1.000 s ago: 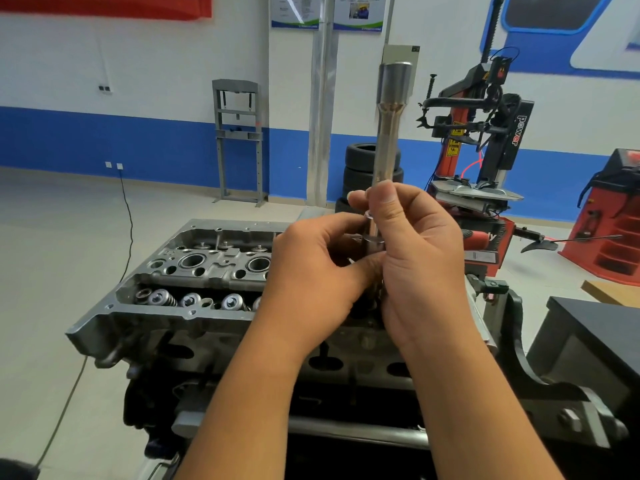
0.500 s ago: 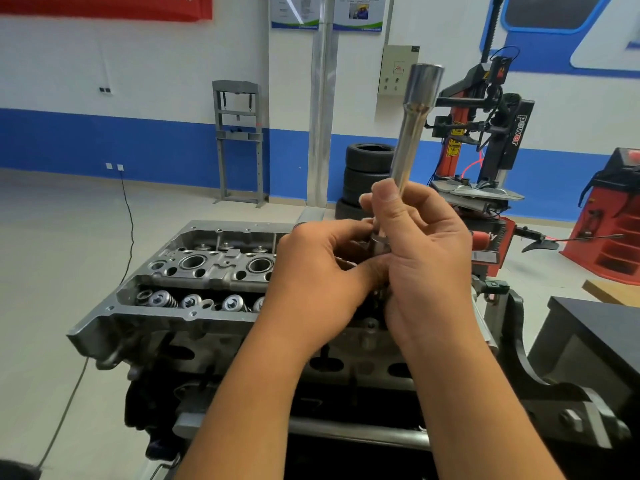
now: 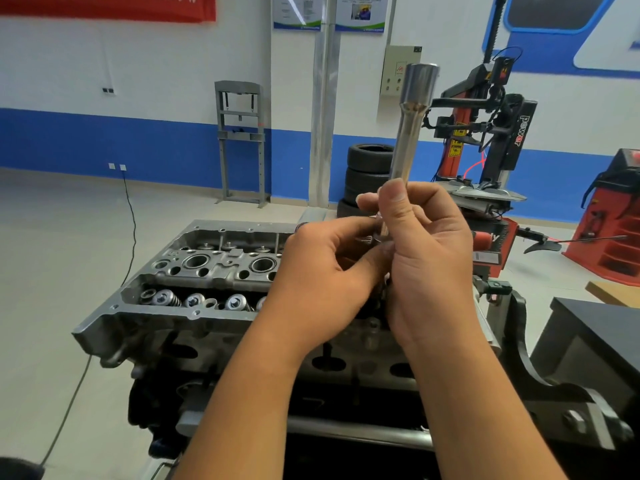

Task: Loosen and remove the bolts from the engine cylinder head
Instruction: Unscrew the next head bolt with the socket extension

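Head view: the long socket point(image 3: 412, 129) has swung back nearly upright since 0.5 s ago, so the tool seems still in preparation. Right hand point(image 3: 426, 258) fingers grip its shaft; left hand point(image 3: 325, 275) fingers pinch something hidden at its base. The cylinder head point(image 3: 207, 271) sits below, partly covered; bolts indistinct.

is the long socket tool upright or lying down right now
Upright, leaning slightly. The long socket tool points up out of the right hand, wide end on top, above the cylinder head; the left hand pinches something at its base.

An auto workshop: tyre changer point(image 3: 485, 140), stacked tyres point(image 3: 369, 174), hydraulic press frame point(image 3: 241, 140), engine cylinder head point(image 3: 194, 282) on a stand.
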